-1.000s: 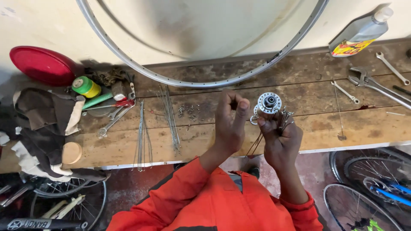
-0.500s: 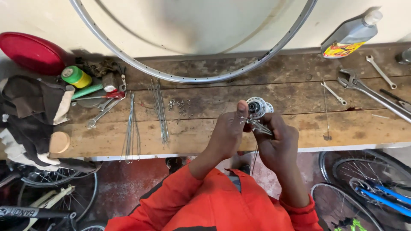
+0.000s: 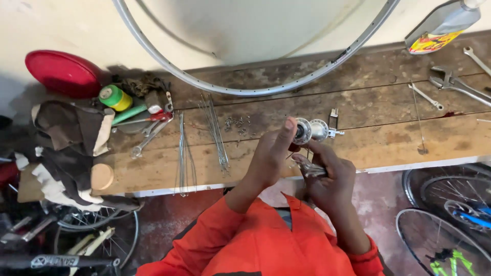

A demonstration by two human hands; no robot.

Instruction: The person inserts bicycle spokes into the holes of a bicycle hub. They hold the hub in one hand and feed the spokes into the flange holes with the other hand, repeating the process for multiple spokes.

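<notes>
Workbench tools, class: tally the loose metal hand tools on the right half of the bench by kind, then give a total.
Spanners: 2, a small one and one at the edge.
Adjustable wrench: 1.
Total: 3.
The hands hold a wheel hub, not counted.

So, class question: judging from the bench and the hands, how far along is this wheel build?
Early. Done: parts laid out, loose spokes and small nipples on the wooden bench. In hand: the left hand and right hand hold the silver hub with a few spokes hanging. Left: the bare rim has no spokes fitted.
</notes>
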